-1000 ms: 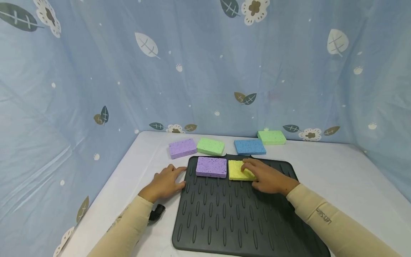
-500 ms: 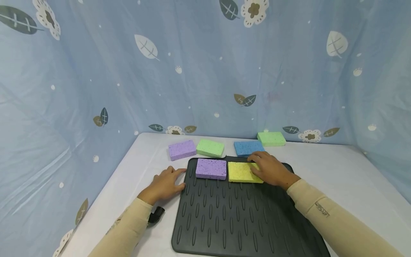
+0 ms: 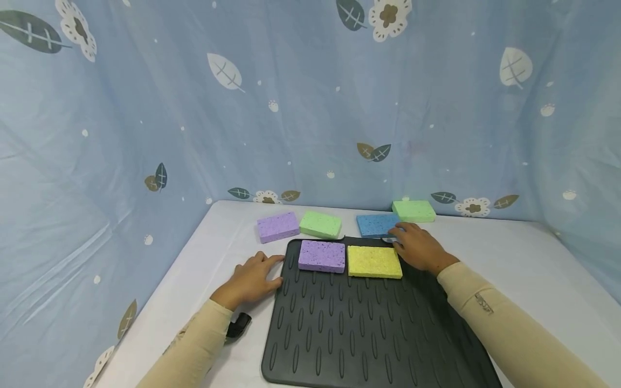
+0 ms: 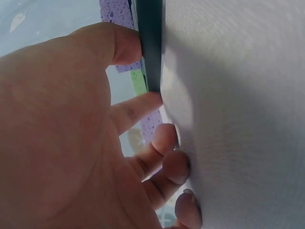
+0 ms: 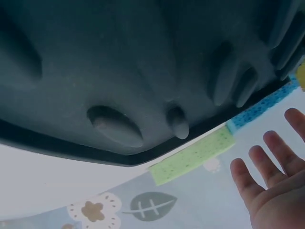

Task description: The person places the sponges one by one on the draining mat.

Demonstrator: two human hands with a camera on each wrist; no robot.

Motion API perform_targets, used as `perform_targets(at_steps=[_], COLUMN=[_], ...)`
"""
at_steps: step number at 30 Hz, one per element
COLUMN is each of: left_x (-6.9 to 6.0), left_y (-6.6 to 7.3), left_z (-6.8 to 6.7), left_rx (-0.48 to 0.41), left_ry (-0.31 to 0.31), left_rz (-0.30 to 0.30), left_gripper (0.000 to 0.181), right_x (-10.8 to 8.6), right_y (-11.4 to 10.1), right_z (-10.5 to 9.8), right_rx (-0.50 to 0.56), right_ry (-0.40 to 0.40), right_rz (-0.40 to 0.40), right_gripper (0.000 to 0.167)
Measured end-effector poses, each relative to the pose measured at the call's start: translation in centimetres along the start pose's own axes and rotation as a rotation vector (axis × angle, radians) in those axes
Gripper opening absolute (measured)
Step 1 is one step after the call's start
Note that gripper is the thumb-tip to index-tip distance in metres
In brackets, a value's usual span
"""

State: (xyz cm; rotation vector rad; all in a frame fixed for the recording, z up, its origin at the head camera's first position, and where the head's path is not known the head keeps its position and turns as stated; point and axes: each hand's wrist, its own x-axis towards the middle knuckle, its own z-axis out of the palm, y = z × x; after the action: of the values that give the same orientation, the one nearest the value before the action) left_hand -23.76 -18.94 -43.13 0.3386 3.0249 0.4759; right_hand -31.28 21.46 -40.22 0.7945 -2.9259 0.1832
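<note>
A dark ridged mat (image 3: 335, 328) lies on the white table, with a purple speckled sponge (image 3: 322, 256) and a yellow sponge (image 3: 374, 262) side by side along its far edge. My left hand (image 3: 248, 280) touches the mat's left edge with thumb and index finger, while its other fingers rest on the tabletop in the left wrist view. Over the mat's far right part, my right hand (image 3: 419, 249) holds nothing. Its fingertips are close to a blue sponge (image 3: 376, 224) behind the mat; whether they touch it I cannot tell. Its fingers (image 5: 246, 178) look extended in the right wrist view.
Behind the mat lie another purple sponge (image 3: 278, 227), a green sponge (image 3: 320, 224) and a second green sponge (image 3: 414, 210) beside the blue one. A black object (image 3: 239, 326) sits by the left forearm. A blue patterned curtain (image 3: 310, 108) stands behind and beside the table.
My right hand has let go of the yellow sponge and moved away and right toward the blue sponge. My left hand has stayed at the mat's edge.
</note>
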Motion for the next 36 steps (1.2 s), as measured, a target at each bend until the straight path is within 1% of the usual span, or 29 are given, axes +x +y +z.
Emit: perform_targets(at_steps=[5, 8, 15, 21, 25, 30, 32, 36], left_x=[0.0, 0.0, 0.0, 0.1, 0.3, 0.3, 0.2, 0.2], left_y=[0.2, 0.2, 0.2, 0.2, 0.2, 0.2, 0.2, 0.2], left_z=[-0.3, -0.3, -0.2, -0.1, 0.0, 0.0, 0.0, -0.1], left_rx=[0.006, 0.010, 0.001, 0.009, 0.005, 0.007, 0.007, 0.005], left_ry=[-0.015, -0.031, -0.031, -0.034, -0.032, -0.035, -0.036, -0.033], left_rz=[-0.006, -0.023, -0.031, -0.041, -0.040, -0.045, -0.046, -0.045], left_gripper=[0.058, 0.058, 0.057, 0.059, 0.059, 0.059, 0.059, 0.059], right_x=[0.6, 0.8, 1.4, 2.1, 2.3, 2.4, 2.5, 2.8], right_y=[0.4, 0.6, 1.0, 1.5, 2.0, 2.0, 2.0, 2.0], right_z=[0.1, 0.1, 0.1, 0.4, 0.8, 1.0, 1.1, 1.1], right_rx=[-0.004, -0.011, -0.039, -0.021, -0.015, 0.035, 0.047, 0.046], right_ry=[-0.021, -0.033, -0.047, -0.064, -0.078, -0.144, -0.155, -0.126], right_rz=[0.016, 0.018, -0.008, -0.017, -0.004, 0.042, 0.053, 0.040], right_gripper=[0.036, 0.037, 0.039, 0.040, 0.042, 0.044, 0.044, 0.041])
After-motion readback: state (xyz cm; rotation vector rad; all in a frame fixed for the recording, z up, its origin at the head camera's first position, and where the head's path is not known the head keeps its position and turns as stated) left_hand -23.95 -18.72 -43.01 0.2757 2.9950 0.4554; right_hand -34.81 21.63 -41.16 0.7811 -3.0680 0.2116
